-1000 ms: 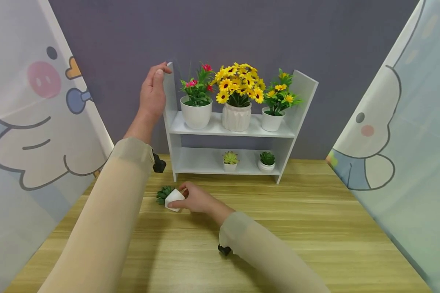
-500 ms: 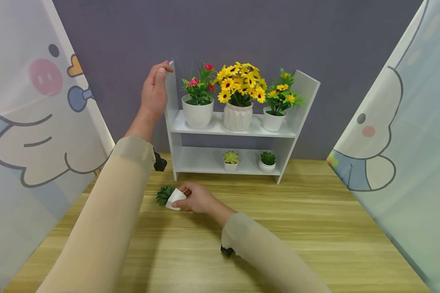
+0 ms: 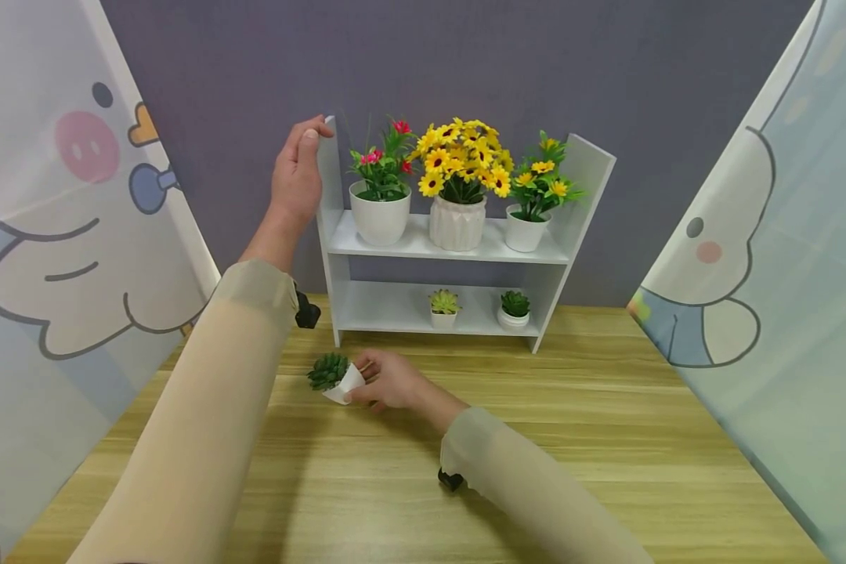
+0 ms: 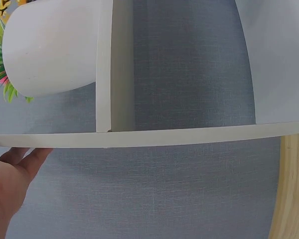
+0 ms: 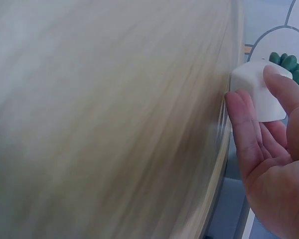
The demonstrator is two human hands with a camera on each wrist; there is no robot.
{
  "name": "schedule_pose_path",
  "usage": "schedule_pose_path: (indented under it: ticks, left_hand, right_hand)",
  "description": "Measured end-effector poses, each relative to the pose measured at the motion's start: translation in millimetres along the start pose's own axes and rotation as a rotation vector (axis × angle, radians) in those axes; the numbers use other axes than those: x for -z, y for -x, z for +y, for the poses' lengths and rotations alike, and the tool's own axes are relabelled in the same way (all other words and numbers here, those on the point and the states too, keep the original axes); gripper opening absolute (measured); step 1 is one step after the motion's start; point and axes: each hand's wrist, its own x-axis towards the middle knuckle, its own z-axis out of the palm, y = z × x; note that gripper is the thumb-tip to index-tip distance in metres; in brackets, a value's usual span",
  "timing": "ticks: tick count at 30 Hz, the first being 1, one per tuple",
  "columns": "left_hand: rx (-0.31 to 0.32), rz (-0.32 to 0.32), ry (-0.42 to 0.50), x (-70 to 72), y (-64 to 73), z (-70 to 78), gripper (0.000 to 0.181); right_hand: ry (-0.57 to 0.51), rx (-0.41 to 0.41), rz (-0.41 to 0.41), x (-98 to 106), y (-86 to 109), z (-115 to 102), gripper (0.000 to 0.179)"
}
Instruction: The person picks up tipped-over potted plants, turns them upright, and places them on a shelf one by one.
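My right hand (image 3: 395,381) pinches a small potted succulent by its white pot (image 3: 345,385), thumb on one side and fingers on the other. The plant tips sideways, its dark green leaves (image 3: 328,370) pointing left, close over the table in front of the shelf. In the right wrist view, the white pot (image 5: 261,94) sits between thumb and fingers at the right. My left hand (image 3: 298,176) is raised at the top of the white shelf's left side panel (image 3: 330,172). The left wrist view shows its fingers (image 4: 35,160) reaching to the panel's outer side.
On the shelf's upper board stand a red-flowered pot plant (image 3: 381,211), yellow daisies in a ribbed pot (image 3: 458,223) and a smaller yellow-flowered plant (image 3: 529,227). Below are a light green succulent (image 3: 443,309) and a dark green one (image 3: 514,310). The wooden table (image 3: 571,439) spreads in front.
My right hand has moved slightly to the right with the potted succulent, and its leaves now tip up more. The left hand has kept its place at the shelf.
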Motion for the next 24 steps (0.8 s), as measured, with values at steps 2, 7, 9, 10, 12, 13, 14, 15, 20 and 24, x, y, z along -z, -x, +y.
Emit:
schedule_pose_path:
  ticks: [2, 7, 9, 10, 12, 13, 14, 15, 20, 24]
  left_hand:
    - [-0.004, 0.002, 0.001, 0.1, -0.2, 0.1, 0.037]
    - [-0.003, -0.001, -0.006, 0.4, 0.1, -0.4, 0.037]
    - [-0.001, -0.003, -0.013, 0.4, 0.4, -0.4, 0.038]
    - [-0.002, -0.004, -0.015, 0.5, 0.4, -0.3, 0.038]
    - [-0.003, -0.004, -0.016, 0.5, 0.4, -0.2, 0.038]
    - [-0.005, -0.004, -0.015, 0.6, 0.4, -0.1, 0.038]
    - [-0.006, -0.003, -0.013, 0.6, 0.3, -0.1, 0.038]
    - [-0.006, -0.003, -0.013, 0.7, 0.2, -0.1, 0.038]
    - [-0.003, -0.001, -0.010, 1.0, 0.2, -0.6, 0.038]
    - [-0.003, -0.002, -0.008, 1.4, 0.5, -1.3, 0.039]
  right_hand:
    - [-0.003, 0.006, -0.010, 2, 1.7, 2, 0.040]
    - [-0.012, 0.009, -0.028, 5, 4.9, 6, 0.040]
    - [0.001, 0.010, -0.030, 6, 5.9, 7, 0.040]
    - [0.008, 0.010, -0.031, 7, 6.6, 7, 0.041]
    - [0.019, 0.012, -0.033, 8, 7.7, 8, 0.041]
    - [0.023, 0.012, -0.034, 8, 8.3, 8, 0.042]
    - [0.029, 0.013, -0.036, 9, 8.6, 8, 0.042]
    - [0.033, 0.014, -0.038, 9, 8.9, 8, 0.042]
    - [0.043, 0.026, -0.052, 9, 9.7, 11, 0.042]
    - [0.044, 0.032, -0.058, 10, 10.6, 12, 0.043]
